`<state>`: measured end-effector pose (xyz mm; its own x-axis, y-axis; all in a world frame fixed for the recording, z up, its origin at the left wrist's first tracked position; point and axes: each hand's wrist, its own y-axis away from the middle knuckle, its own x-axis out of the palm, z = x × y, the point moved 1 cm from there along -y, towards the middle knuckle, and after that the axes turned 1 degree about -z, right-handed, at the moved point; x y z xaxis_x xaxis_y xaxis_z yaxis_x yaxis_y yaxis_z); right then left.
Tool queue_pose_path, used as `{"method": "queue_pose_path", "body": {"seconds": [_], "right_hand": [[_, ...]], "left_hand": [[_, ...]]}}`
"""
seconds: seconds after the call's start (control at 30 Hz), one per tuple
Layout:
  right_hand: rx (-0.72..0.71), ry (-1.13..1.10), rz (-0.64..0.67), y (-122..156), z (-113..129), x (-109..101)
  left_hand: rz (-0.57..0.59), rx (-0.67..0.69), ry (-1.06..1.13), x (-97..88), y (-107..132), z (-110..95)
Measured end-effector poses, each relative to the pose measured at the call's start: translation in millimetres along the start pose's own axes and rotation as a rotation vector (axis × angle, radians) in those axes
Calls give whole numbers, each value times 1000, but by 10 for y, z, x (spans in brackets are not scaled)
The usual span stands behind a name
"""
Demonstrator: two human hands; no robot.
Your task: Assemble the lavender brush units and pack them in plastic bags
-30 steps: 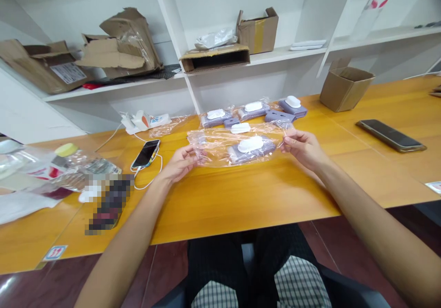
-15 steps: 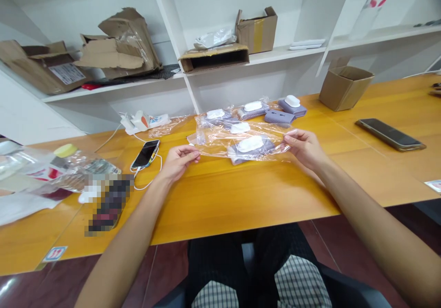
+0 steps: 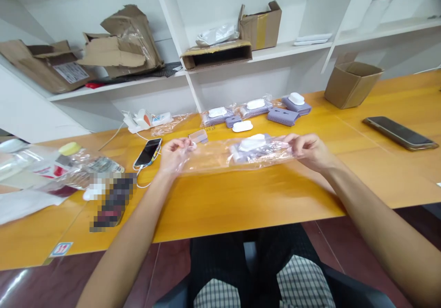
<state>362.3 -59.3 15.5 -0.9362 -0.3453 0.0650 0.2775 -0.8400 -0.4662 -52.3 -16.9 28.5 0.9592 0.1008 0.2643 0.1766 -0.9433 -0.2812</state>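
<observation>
Between my hands a clear plastic bag (image 3: 210,157) is stretched out over the table. My left hand (image 3: 174,155) pinches its left end, and my right hand (image 3: 306,149) grips the right end with bent fingers. Through or behind the film shows a purple piece with a white oval top (image 3: 254,143); I cannot tell whether it is inside the bag. Just beyond lie a loose white oval part (image 3: 242,126) and a small purple block (image 3: 233,121). Two bagged purple pieces (image 3: 217,113) (image 3: 255,106), a purple holder (image 3: 283,116) and an unbagged purple piece with white top (image 3: 296,102) sit farther back.
A phone on a cable (image 3: 149,152) and a power strip (image 3: 141,120) are on the left, with plastic bottles (image 3: 74,154) nearer the edge. On the right lie a dark phone (image 3: 399,132) and an open cardboard box (image 3: 353,85). Shelves with cartons (image 3: 260,27) rise behind.
The bag has come down and nearer to me, uncovering the loose white oval part and small purple block behind it. My right hand has turned, its fingers more curled. The view has shifted slightly.
</observation>
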Motion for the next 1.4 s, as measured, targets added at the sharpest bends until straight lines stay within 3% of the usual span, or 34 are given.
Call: {"method": "queue_pose_path", "body": {"seconds": [0.17, 0.27, 0.37, 0.5, 0.67, 0.77, 0.87, 0.97, 1.03, 1.1, 1.27, 1.4], "right_hand": [[7, 331, 291, 23, -55, 173], [-34, 582, 407, 21, -121, 255], [-43, 584, 431, 9, -140, 253], [17, 474, 362, -4, -96, 192], [91, 455, 371, 14, -50, 244], [40, 524, 183, -19, -52, 226], [-93, 753, -37, -142, -84, 102], [-125, 1075, 88, -344, -193, -6], [-76, 1153, 234, -480, -303, -20], [-23, 1149, 291, -586, -415, 11], [31, 1027, 209, -668, -588, 60], [48, 947, 95, -658, -567, -133]], "left_hand": [[-117, -49, -52, -102, -71, -70], [-62, -39, -161, -122, -66, -160], [152, 37, -402, -31, 33, -273], [426, 172, -675, 234, 298, -422], [926, 114, -864, 666, 719, -502], [1033, 157, -1029, 878, 886, -460], [1113, 190, -1144, 1012, 950, -375], [1123, 226, -1221, 1065, 953, -291], [1093, 258, -1228, 1063, 944, -248], [1068, 247, -1216, 1033, 929, -222], [1015, 157, -1139, 892, 844, -286], [965, 130, -1059, 822, 750, -379]]}}
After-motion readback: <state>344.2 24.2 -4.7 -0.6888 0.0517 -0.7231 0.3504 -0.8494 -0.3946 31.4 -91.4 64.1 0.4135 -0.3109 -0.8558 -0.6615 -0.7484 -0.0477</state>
